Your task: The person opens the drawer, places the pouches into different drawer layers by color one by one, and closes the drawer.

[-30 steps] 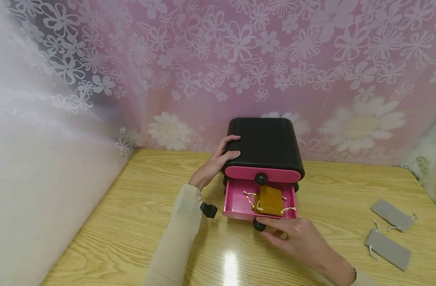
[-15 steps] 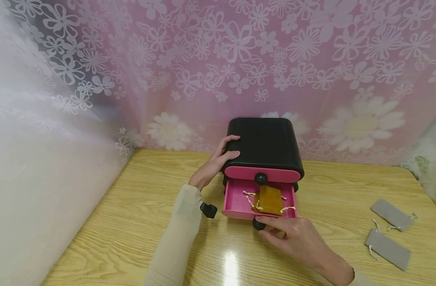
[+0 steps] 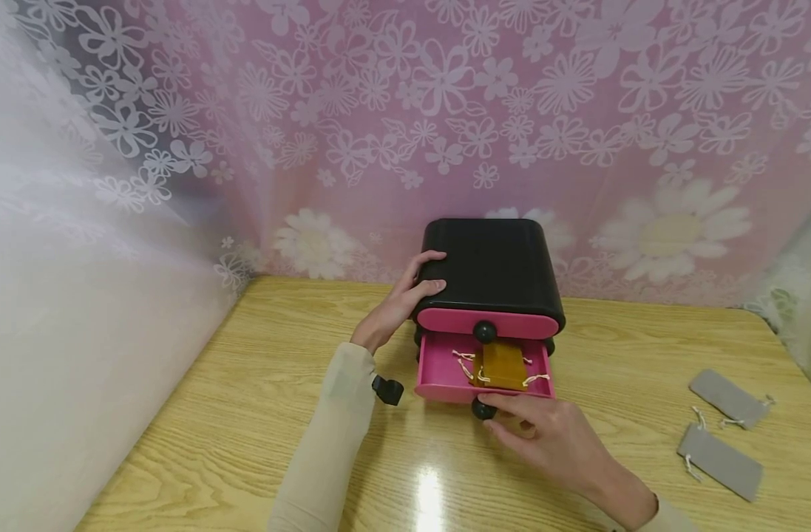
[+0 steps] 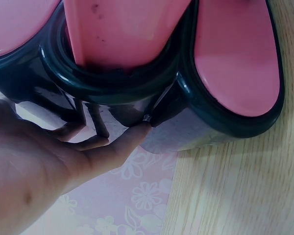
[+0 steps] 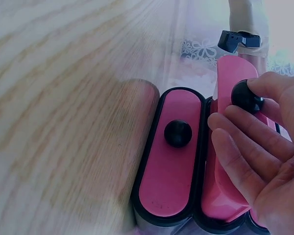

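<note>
A black drawer unit point(image 3: 491, 262) with pink drawer fronts stands on the table. Its middle drawer point(image 3: 438, 369) is pulled partly out, holding mustard-coloured drawstring pouches point(image 3: 505, 366) with white cords. My right hand point(image 3: 551, 436) pinches the round black knob point(image 5: 246, 96) of this drawer between thumb and fingers, the other fingers extended beside the front. On the unit's left side rests my left hand point(image 3: 398, 299), its fingers spread against the black casing, as the left wrist view also shows. The upper drawer point(image 3: 445, 323) and the lower drawer point(image 5: 169, 181) are closed.
Two grey drawstring pouches point(image 3: 721, 462) lie on the wooden table point(image 3: 245, 414) at the right. A floral curtain point(image 3: 378, 148) hangs behind the unit. A small black device point(image 3: 388, 390) sits on my left wrist.
The middle drawer has slid slightly inward, away from me, with my right hand still on its knob. The left hand stays in place on the unit.
</note>
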`<control>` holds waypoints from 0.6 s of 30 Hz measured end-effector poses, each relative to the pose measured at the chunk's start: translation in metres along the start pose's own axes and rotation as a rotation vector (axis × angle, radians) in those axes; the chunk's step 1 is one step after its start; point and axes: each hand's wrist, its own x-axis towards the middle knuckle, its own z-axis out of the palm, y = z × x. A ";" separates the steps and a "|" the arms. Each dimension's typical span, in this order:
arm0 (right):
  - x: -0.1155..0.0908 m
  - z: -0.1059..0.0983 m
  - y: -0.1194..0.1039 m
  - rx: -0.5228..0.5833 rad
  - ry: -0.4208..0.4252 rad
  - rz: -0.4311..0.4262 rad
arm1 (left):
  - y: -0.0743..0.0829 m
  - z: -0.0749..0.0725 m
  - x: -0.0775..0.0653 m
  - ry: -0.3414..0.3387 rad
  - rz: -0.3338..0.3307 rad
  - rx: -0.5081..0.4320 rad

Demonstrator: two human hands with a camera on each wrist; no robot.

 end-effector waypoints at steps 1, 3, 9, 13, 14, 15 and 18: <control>0.000 0.000 0.000 0.000 0.003 0.002 | 0.000 0.000 0.000 0.000 0.000 -0.001; 0.001 0.001 0.001 -0.001 0.009 0.008 | -0.001 0.000 0.001 -0.001 0.001 -0.001; 0.002 0.002 0.002 0.041 0.032 0.036 | -0.003 -0.001 0.002 -0.002 0.004 0.000; 0.003 0.003 0.002 0.102 0.032 0.105 | -0.002 0.000 0.002 -0.001 0.003 0.007; 0.003 0.003 0.002 0.116 0.032 0.128 | -0.002 0.000 0.002 -0.001 0.003 0.006; 0.003 0.003 0.002 0.127 0.031 0.150 | -0.002 0.000 0.002 0.001 0.003 0.008; 0.004 0.003 0.001 0.152 0.029 0.217 | -0.002 0.000 0.001 0.003 0.002 0.011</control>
